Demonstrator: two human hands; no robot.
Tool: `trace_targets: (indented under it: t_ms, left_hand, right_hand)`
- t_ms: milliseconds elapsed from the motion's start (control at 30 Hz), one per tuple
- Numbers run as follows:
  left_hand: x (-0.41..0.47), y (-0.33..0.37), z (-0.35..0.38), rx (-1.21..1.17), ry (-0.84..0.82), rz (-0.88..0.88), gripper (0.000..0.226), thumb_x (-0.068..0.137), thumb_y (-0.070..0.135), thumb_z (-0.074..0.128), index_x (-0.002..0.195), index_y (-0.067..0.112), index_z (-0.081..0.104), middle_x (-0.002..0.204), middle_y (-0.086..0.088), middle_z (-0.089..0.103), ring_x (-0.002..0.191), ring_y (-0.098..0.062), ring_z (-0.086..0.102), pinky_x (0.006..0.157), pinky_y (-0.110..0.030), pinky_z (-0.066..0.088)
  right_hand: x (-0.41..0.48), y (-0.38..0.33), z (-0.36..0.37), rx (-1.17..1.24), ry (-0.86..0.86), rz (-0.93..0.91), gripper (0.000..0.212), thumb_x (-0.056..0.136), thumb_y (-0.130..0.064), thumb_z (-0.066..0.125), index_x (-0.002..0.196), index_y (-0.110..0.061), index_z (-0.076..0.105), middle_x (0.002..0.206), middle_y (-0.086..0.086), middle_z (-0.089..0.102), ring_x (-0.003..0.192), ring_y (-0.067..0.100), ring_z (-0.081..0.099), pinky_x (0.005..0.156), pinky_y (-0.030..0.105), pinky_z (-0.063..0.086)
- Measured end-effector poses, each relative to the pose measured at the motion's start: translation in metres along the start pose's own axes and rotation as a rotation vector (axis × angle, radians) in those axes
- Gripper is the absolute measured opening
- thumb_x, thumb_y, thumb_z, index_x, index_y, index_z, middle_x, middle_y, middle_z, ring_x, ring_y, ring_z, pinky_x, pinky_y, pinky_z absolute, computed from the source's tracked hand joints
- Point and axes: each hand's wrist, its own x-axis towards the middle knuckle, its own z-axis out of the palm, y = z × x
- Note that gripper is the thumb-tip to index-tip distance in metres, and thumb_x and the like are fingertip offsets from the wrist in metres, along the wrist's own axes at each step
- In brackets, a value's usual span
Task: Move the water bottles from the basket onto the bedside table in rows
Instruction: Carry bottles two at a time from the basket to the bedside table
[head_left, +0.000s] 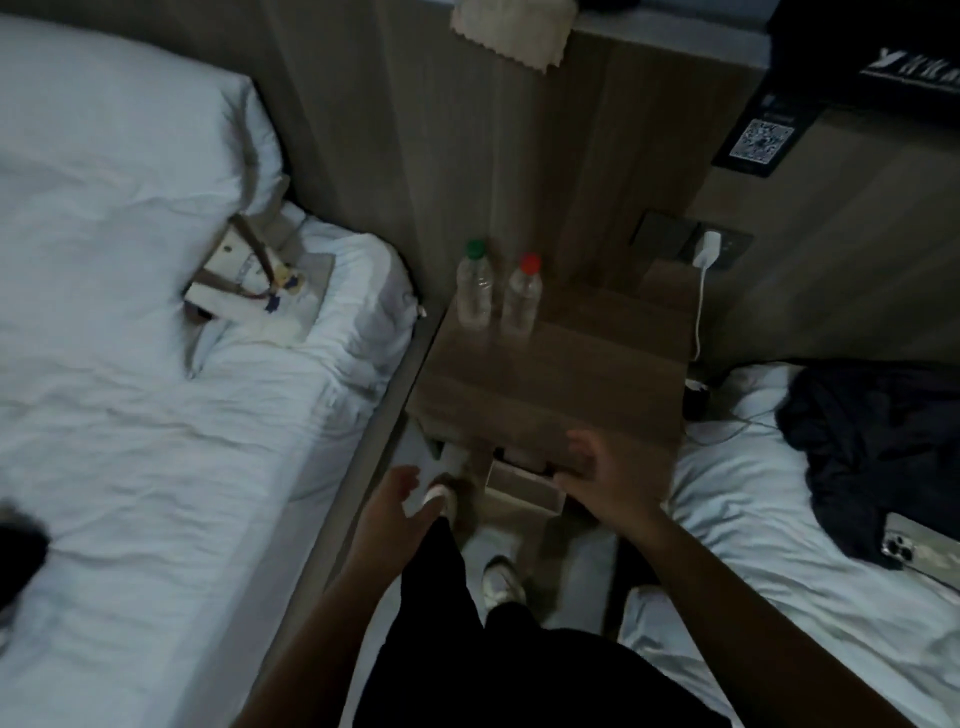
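Two clear water bottles stand side by side at the far left of the wooden bedside table (561, 384): one with a green cap (474, 286) and one with a red cap (523, 296). My left hand (400, 504) hangs open below the table's near left corner, holding nothing. My right hand (608, 478) is open at the table's near edge, fingers spread, empty. No basket shows in this view.
A white bed (156, 389) lies to the left with a small tote bag (260, 280) on it. Another bed (779, 519) on the right carries dark clothing (878, 431) and a phone (914, 545). A charger (709, 249) with a white cable hangs by the wall.
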Motion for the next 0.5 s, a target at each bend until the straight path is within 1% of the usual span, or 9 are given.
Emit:
trace_targets:
  t_ms: [33,133,233,300,333,433,500]
  left_hand:
    - [-0.014,-0.005,0.0,-0.013,0.019,-0.021,0.046,0.078,0.02,0.075,0.118,0.008,0.054,0.102,0.0,0.057,0.103,-0.021,0.059,0.087,-0.028,0.044]
    - [-0.053,-0.02,-0.003,-0.077,0.109,-0.042,0.043,0.078,0.019,0.075,0.116,0.011,0.056,0.1,0.001,0.06,0.098,-0.017,0.06,0.086,-0.029,0.045]
    - [-0.089,-0.038,-0.013,-0.094,0.197,-0.082,0.044,0.08,0.02,0.073,0.119,0.009,0.056,0.105,0.001,0.06,0.098,-0.013,0.057,0.085,-0.026,0.042]
    - [-0.113,-0.053,-0.023,-0.12,0.251,-0.116,0.044,0.081,0.021,0.072,0.119,0.007,0.055,0.106,0.0,0.06,0.099,-0.014,0.057,0.088,-0.028,0.044]
    - [-0.126,-0.062,-0.027,-0.142,0.278,-0.133,0.045,0.081,0.021,0.072,0.119,0.007,0.055,0.106,0.0,0.059,0.1,-0.016,0.058,0.089,-0.03,0.045]
    - [-0.167,-0.091,-0.041,-0.223,0.361,-0.214,0.043,0.082,0.021,0.071,0.119,0.007,0.054,0.106,-0.001,0.06,0.102,-0.021,0.06,0.092,-0.036,0.047]
    - [-0.196,-0.114,-0.049,-0.286,0.421,-0.287,0.041,0.083,0.023,0.07,0.118,0.011,0.054,0.106,-0.001,0.06,0.103,-0.021,0.06,0.092,-0.035,0.047]
  right_hand:
    - [-0.006,0.004,0.0,0.003,-0.018,0.006,0.056,0.083,-0.018,0.071,0.128,-0.032,0.042,0.123,-0.009,0.048,0.12,0.013,0.049,0.082,0.019,0.044]
    - [-0.024,0.002,0.006,-0.071,-0.057,-0.006,0.059,0.085,-0.015,0.069,0.136,-0.022,0.041,0.126,-0.005,0.046,0.117,0.013,0.046,0.089,0.028,0.042]
    - [-0.035,-0.005,0.022,-0.183,-0.137,-0.021,0.059,0.084,-0.018,0.07,0.135,-0.022,0.042,0.13,0.001,0.048,0.119,0.018,0.048,0.096,0.036,0.045]
    - [-0.04,-0.011,0.039,-0.271,-0.179,-0.047,0.062,0.081,-0.021,0.072,0.135,-0.022,0.042,0.13,0.004,0.049,0.122,0.023,0.05,0.1,0.044,0.046]
    - [-0.043,-0.014,0.049,-0.311,-0.215,-0.071,0.063,0.081,-0.021,0.072,0.136,-0.021,0.042,0.13,0.006,0.05,0.122,0.024,0.05,0.101,0.045,0.045]
    - [-0.054,-0.026,0.084,-0.448,-0.34,-0.125,0.061,0.081,-0.022,0.07,0.135,-0.021,0.042,0.131,0.007,0.05,0.116,0.02,0.052,0.097,0.04,0.047]
    - [-0.064,-0.035,0.111,-0.534,-0.408,-0.167,0.061,0.082,-0.021,0.071,0.136,-0.021,0.042,0.132,0.008,0.049,0.117,0.02,0.051,0.098,0.038,0.046]
